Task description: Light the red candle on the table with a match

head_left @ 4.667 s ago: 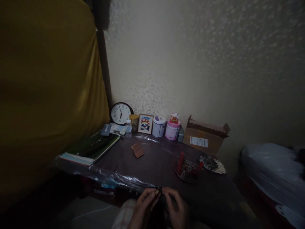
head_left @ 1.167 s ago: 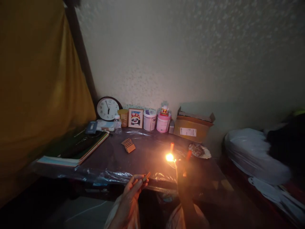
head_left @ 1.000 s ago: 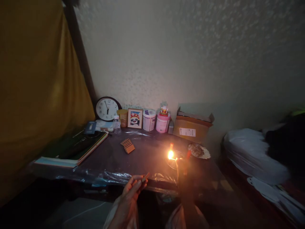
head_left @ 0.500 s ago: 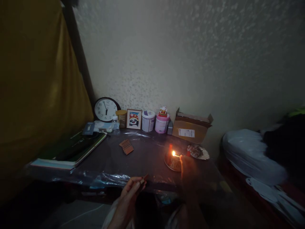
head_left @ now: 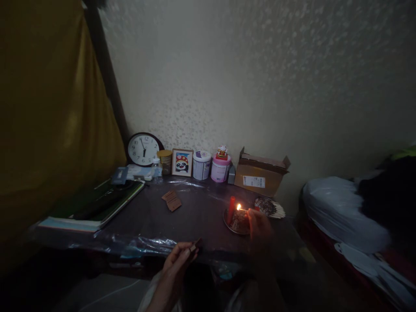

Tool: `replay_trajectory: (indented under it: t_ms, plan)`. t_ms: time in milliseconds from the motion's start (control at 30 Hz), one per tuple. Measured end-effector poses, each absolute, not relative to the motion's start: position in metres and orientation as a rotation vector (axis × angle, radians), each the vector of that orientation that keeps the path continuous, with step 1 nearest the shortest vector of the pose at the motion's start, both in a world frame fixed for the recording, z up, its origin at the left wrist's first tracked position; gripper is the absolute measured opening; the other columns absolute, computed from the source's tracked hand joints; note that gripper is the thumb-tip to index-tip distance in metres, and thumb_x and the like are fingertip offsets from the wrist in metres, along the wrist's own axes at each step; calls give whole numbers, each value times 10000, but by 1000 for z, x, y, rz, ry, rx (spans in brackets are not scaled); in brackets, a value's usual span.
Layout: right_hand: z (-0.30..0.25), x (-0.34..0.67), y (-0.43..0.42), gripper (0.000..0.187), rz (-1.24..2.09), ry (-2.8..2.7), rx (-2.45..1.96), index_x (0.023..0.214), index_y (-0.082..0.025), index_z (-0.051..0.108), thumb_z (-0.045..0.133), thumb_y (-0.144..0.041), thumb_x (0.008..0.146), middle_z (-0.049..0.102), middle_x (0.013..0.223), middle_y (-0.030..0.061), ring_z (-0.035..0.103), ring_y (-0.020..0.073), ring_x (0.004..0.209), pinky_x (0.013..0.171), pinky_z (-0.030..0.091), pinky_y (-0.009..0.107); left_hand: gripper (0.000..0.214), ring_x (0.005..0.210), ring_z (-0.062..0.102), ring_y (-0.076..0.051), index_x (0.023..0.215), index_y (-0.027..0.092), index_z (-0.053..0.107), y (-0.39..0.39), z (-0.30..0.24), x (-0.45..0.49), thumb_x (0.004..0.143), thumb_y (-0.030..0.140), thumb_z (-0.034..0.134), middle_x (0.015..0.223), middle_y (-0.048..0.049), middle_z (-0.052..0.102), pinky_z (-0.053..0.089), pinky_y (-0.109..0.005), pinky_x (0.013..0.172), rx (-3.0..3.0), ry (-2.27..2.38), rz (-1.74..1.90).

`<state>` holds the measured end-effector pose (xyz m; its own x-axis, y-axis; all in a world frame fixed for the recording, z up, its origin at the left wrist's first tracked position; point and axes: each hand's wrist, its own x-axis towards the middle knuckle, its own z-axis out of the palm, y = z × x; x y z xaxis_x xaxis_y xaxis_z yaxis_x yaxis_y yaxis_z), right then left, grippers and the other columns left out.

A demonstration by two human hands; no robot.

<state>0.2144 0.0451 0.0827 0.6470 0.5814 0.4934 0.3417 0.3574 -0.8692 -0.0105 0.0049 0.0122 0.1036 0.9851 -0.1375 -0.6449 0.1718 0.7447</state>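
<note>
My right hand (head_left: 258, 225) is closed on a lit match, whose flame (head_left: 238, 207) burns beside the top of a red candle (head_left: 231, 209). The candle stands on a small round metal plate (head_left: 237, 224) on the dark table (head_left: 195, 216). A second red candle on the plate is mostly hidden behind my right hand. My left hand (head_left: 180, 258) hovers at the table's near edge, fingers pinched on a small matchbox (head_left: 194, 247).
Along the wall stand a clock (head_left: 143, 149), a jar, a framed panda picture (head_left: 182, 162), two tubs, a cat figurine and a cardboard box (head_left: 260, 175). Books (head_left: 97, 208) lie left, a small brown card (head_left: 171, 201) mid-table, a hand fan (head_left: 269, 208) right. A plastic-wrapped bundle (head_left: 344, 216) sits far right.
Both hands were together at the near edge striking. Since then the match flared, my right hand carried it forward to the candle, and the flame has shrunk. My left hand stayed low with the matchbox.
</note>
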Motion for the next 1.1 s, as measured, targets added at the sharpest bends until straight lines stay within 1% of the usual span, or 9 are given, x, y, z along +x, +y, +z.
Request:
replay_trajectory:
  t_ms: [100, 167, 233, 400, 567, 800, 967, 1100]
  plan:
    - [86, 220, 48, 264, 196, -874, -1203, 816, -177, 660, 660, -437, 771, 718, 803, 48, 666, 193, 730, 684, 532, 327, 211, 879, 665, -212, 844, 199, 698, 5, 13, -11, 688, 332, 746, 863, -46, 740, 466, -319, 859, 589, 724, 1302]
    - [88, 223, 50, 264, 202, -852, -1176, 791, -181, 652, 688, -432, 719, 714, 755, 41, 664, 193, 701, 661, 528, 323, 211, 875, 662, -214, 832, 197, 699, 5, 14, -10, 685, 340, 747, 851, -44, 738, 468, -317, 855, 598, 732, 1308]
    - [90, 226, 53, 258, 215, -837, -1152, 774, -181, 646, 701, -420, 694, 705, 720, 30, 661, 186, 682, 652, 527, 320, 210, 884, 659, -215, 828, 192, 700, 5, 15, -10, 684, 338, 746, 863, -50, 737, 467, -316, 859, 610, 732, 1318]
    - [92, 233, 58, 242, 282, -811, -1145, 762, -176, 654, 727, -388, 670, 708, 697, 24, 665, 182, 663, 629, 524, 305, 220, 861, 665, -225, 825, 194, 699, 7, 17, -10, 670, 339, 758, 852, -57, 736, 475, -332, 836, 596, 734, 1312]
    - [94, 241, 63, 240, 340, -780, -1175, 772, -180, 672, 732, -381, 655, 706, 664, 11, 652, 164, 611, 594, 506, 280, 205, 832, 666, -195, 817, 201, 700, 5, 18, -10, 666, 325, 763, 832, -37, 738, 474, -287, 803, 567, 731, 1305]
    - [96, 247, 75, 242, 423, -759, -1158, 743, -180, 666, 751, -357, 600, 695, 629, 14, 658, 168, 583, 552, 508, 271, 225, 871, 669, -213, 817, 206, 693, 6, 14, -10, 647, 330, 773, 854, -40, 738, 479, -309, 847, 556, 742, 1313]
    - [96, 248, 79, 231, 464, -778, -1152, 738, -187, 672, 744, -358, 601, 700, 640, 18, 665, 180, 607, 567, 523, 289, 189, 868, 671, -207, 851, 195, 686, 6, 12, -11, 702, 298, 737, 869, -43, 734, 487, -308, 836, 559, 715, 1302]
    - [94, 250, 83, 224, 465, -786, -1171, 722, -195, 670, 736, -366, 595, 702, 663, 13, 658, 176, 614, 599, 535, 310, 205, 858, 668, -194, 826, 201, 695, 6, 13, -11, 672, 318, 763, 859, -34, 740, 483, -288, 832, 549, 721, 1300]
